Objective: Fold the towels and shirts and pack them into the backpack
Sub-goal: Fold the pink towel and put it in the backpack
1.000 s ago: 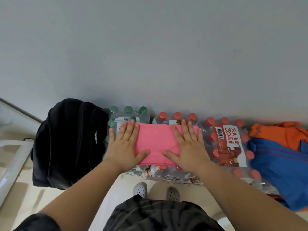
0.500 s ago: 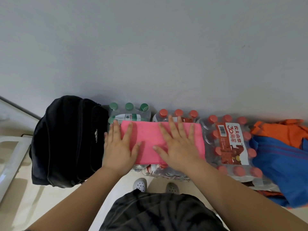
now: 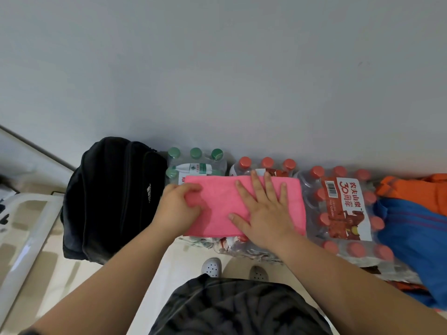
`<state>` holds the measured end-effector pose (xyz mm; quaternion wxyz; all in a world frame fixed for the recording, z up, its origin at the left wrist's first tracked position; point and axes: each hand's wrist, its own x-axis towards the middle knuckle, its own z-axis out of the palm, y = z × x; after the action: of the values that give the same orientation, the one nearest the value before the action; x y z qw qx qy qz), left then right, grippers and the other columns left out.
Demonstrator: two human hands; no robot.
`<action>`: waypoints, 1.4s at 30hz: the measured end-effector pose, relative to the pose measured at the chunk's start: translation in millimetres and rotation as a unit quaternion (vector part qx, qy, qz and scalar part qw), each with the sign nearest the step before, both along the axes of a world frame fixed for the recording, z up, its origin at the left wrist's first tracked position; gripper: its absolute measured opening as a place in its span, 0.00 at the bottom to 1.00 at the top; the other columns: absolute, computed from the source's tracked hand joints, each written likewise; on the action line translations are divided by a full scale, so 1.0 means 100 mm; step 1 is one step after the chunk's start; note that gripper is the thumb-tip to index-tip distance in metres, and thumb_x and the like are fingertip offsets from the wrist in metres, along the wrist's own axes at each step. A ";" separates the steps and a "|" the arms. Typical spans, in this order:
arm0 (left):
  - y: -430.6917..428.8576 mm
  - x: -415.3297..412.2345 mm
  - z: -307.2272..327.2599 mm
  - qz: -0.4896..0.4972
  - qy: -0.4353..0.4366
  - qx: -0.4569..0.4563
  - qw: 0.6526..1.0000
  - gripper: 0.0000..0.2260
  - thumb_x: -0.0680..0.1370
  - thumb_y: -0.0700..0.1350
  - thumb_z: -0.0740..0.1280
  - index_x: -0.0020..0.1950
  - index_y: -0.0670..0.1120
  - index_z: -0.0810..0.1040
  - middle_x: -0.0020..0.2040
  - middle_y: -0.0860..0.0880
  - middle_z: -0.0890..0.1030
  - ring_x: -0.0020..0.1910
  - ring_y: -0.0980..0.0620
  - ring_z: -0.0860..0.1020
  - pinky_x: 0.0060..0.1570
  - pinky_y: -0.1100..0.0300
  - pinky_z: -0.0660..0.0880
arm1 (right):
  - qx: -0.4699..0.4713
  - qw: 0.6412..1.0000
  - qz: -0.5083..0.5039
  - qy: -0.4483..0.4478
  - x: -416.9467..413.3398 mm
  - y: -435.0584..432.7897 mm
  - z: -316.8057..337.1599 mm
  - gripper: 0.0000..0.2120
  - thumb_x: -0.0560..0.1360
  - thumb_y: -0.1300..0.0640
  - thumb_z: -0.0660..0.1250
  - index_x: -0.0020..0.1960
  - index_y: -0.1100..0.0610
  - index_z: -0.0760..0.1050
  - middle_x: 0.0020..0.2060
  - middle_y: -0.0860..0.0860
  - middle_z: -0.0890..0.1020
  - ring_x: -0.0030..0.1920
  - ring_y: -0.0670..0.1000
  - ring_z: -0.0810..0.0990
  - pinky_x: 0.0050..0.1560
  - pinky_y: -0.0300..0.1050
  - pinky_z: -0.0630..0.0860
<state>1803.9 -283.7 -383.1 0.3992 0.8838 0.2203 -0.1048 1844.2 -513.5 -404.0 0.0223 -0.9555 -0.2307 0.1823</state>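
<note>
A pink towel [image 3: 217, 206], folded into a rectangle, lies flat on top of shrink-wrapped packs of water bottles. My left hand [image 3: 177, 207] curls its fingers around the towel's left edge. My right hand [image 3: 264, 211] presses flat on the towel's right half, fingers spread. A black backpack [image 3: 108, 199] stands to the left against the wall; its opening does not show. At the far right lie an orange garment [image 3: 416, 189] and a blue garment [image 3: 416, 238], unfolded.
Green-capped bottles [image 3: 196, 163] and red-capped bottle packs [image 3: 343, 209] line the grey wall. A white frame [image 3: 29, 238] runs along the floor at the left. My feet in white clogs [image 3: 211, 267] stand on the pale floor below.
My left hand slid to the towel's left edge and closed its fingers on it. My right hand shifted toward the towel's middle and stays flat.
</note>
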 end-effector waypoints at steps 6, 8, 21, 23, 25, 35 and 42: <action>0.08 0.06 0.08 0.081 0.038 -0.188 0.978 0.17 0.72 0.32 0.73 0.53 0.53 0.83 0.52 0.48 0.80 0.47 0.49 0.80 0.47 0.57 0.79 | 0.006 1.000 0.001 0.010 -0.04 -0.11 0.01 0.36 0.76 0.25 0.37 0.78 0.38 0.30 0.76 0.50 0.24 0.74 0.57 0.20 0.74 0.70 0.33; 0.09 0.06 0.09 0.073 0.044 -0.215 0.973 0.18 0.72 0.32 0.73 0.56 0.52 0.83 0.55 0.47 0.81 0.51 0.48 0.81 0.50 0.56 0.79 | 0.007 1.000 0.003 0.012 -0.04 -0.14 0.00 0.36 0.76 0.25 0.37 0.78 0.38 0.30 0.75 0.49 0.24 0.73 0.57 0.20 0.74 0.70 0.34; 0.20 -0.07 0.23 0.069 -0.048 -0.099 0.992 0.31 0.73 0.31 0.62 0.66 0.61 0.76 0.50 0.48 0.79 0.39 0.50 0.77 0.40 0.56 0.77 | -0.012 0.999 0.001 0.033 -0.03 0.17 0.08 0.36 0.76 0.26 0.38 0.78 0.39 0.29 0.74 0.50 0.22 0.72 0.60 0.19 0.72 0.72 0.32; 0.24 -0.06 0.28 0.074 -0.052 -0.098 0.991 0.31 0.72 0.31 0.62 0.69 0.59 0.75 0.55 0.48 0.80 0.45 0.48 0.80 0.44 0.54 0.78 | -0.028 0.999 0.004 0.034 -0.01 0.26 0.07 0.37 0.76 0.26 0.38 0.77 0.39 0.28 0.74 0.51 0.21 0.72 0.61 0.19 0.72 0.73 0.33; 0.21 -0.04 0.37 0.074 -0.056 -0.119 0.989 0.31 0.73 0.33 0.64 0.70 0.59 0.74 0.55 0.45 0.81 0.47 0.42 0.82 0.46 0.44 0.82 | -0.034 0.999 0.001 0.034 0.00 0.29 0.05 0.37 0.76 0.26 0.38 0.77 0.39 0.27 0.74 0.51 0.21 0.72 0.60 0.19 0.72 0.73 0.32; -0.62 0.24 0.83 -0.061 -0.138 -0.159 0.976 0.29 0.73 0.35 0.71 0.70 0.59 0.74 0.58 0.48 0.80 0.42 0.47 0.84 0.39 0.48 0.83 | 0.352 0.912 -0.202 0.062 -0.03 -0.27 0.29 0.34 0.79 0.31 0.50 0.79 0.48 0.61 0.78 0.48 0.62 0.78 0.50 0.58 0.78 0.54 0.58; -1.43 0.46 0.47 -0.218 -0.096 0.012 0.971 0.29 0.71 0.40 0.72 0.72 0.48 0.74 0.62 0.48 0.75 0.64 0.48 0.75 0.66 0.61 0.69 | 0.478 0.817 -0.264 0.185 -0.11 -0.85 0.34 0.22 0.84 0.45 0.57 0.77 0.40 0.64 0.71 0.41 0.72 0.69 0.41 0.71 0.70 0.47 0.72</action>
<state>1850.2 -426.9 -335.9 0.3752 0.9213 -0.0161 -0.1013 1833.2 -598.9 -370.2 0.5659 -0.7971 -0.0191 0.2100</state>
